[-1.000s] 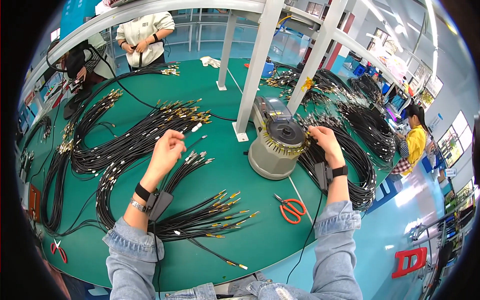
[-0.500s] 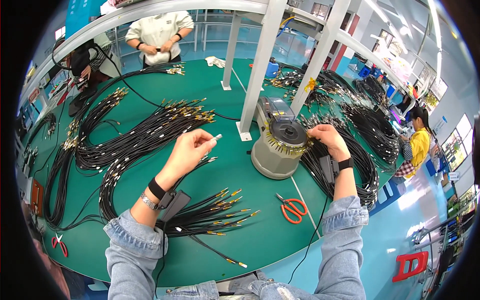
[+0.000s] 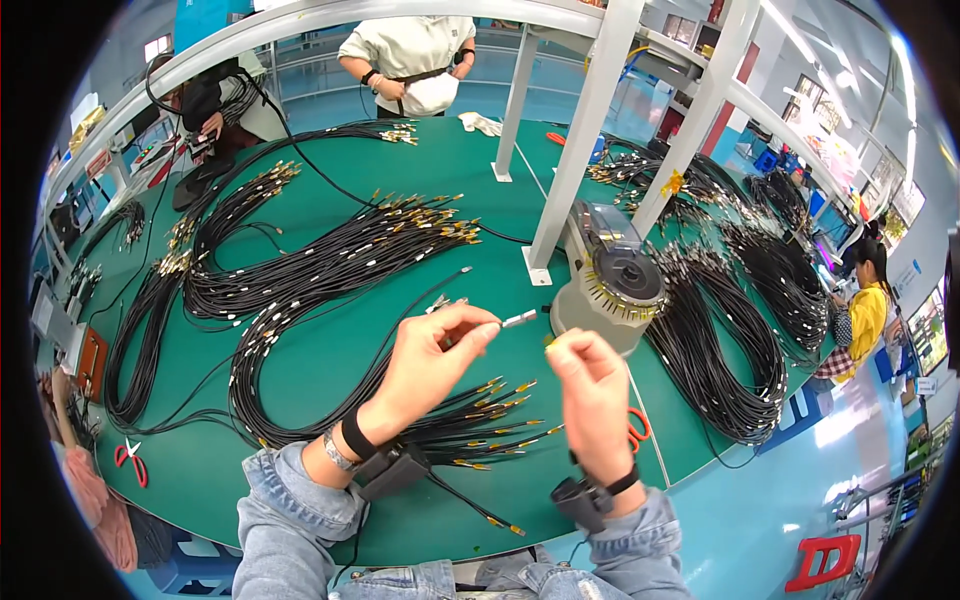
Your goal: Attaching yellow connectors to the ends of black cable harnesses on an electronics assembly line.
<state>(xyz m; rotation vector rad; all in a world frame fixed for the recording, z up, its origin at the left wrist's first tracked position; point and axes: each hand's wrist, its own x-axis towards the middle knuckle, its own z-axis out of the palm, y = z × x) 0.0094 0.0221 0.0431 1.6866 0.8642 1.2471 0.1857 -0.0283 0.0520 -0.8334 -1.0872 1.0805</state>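
Observation:
My left hand (image 3: 432, 362) is closed in a pinch on a black cable near its end, and the white-and-metal cable end (image 3: 519, 319) sticks out to the right. Close by, my right hand (image 3: 592, 400) pinches a small yellow piece (image 3: 549, 342), mostly covered by the fingers. A gap remains between the two. Behind the right hand stands a grey round dispenser (image 3: 585, 308) with a black disc on top and yellow strips fanned around its rim. Fanned cable ends (image 3: 490, 425) lie beneath my hands on the green table (image 3: 540, 500).
Large bundles of black cables (image 3: 330, 255) cover the left; more bundles (image 3: 720, 350) lie on the right. Orange-handled scissors (image 3: 637, 428) sit partly behind my right hand, red-handled scissors (image 3: 131, 463) at far left. Grey frame posts (image 3: 585, 140) rise from the table. Other people work around it.
My right hand has come from the dispenser's rim toward me and leftward, now with a small yellow piece. My left hand has moved right with the cable end. The view has shifted.

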